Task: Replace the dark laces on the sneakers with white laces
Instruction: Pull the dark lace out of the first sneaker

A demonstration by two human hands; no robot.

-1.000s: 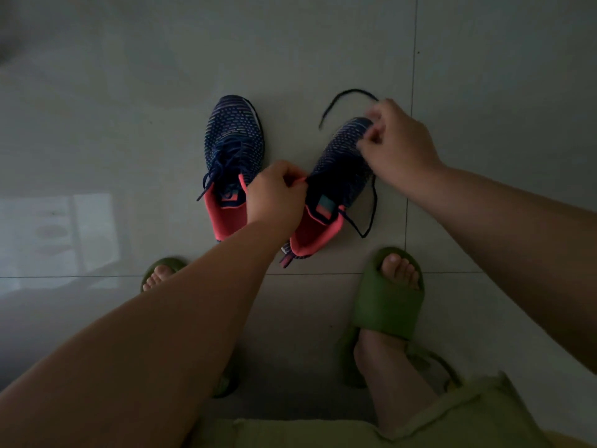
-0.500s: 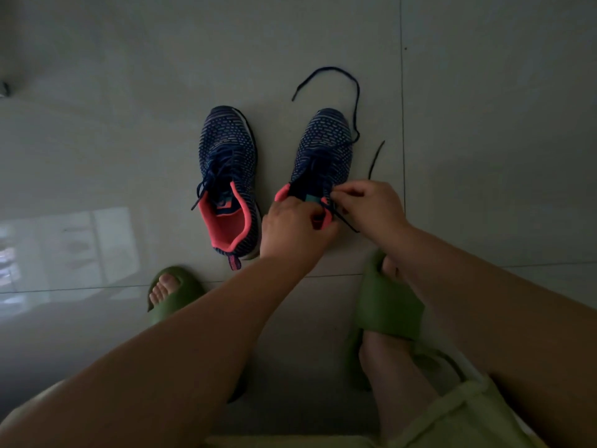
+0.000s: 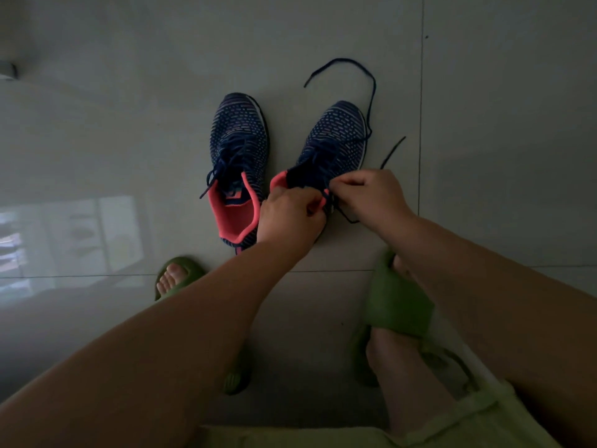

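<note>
Two navy knit sneakers with pink collars stand side by side on the floor. The left sneaker (image 3: 239, 150) is still laced with its dark lace (image 3: 226, 163). My left hand (image 3: 290, 218) grips the pink collar of the right sneaker (image 3: 336, 140). My right hand (image 3: 368, 195) pinches that shoe's dark lace (image 3: 371, 92) near the top eyelets. One loose end of the lace loops past the toe onto the floor; the other end lies to the right of the shoe. No white lace is in view.
The floor is grey tile (image 3: 484, 124) with grout lines. My feet in green slippers (image 3: 397, 302) sit just behind the sneakers, the left slipper (image 3: 177, 273) partly hidden by my forearm. A bright reflection lies on the floor at left.
A second ago my right hand was at the right sneaker's toe; it has come back to the collar beside my left hand. The loose lace end now trails farther out past the toe.
</note>
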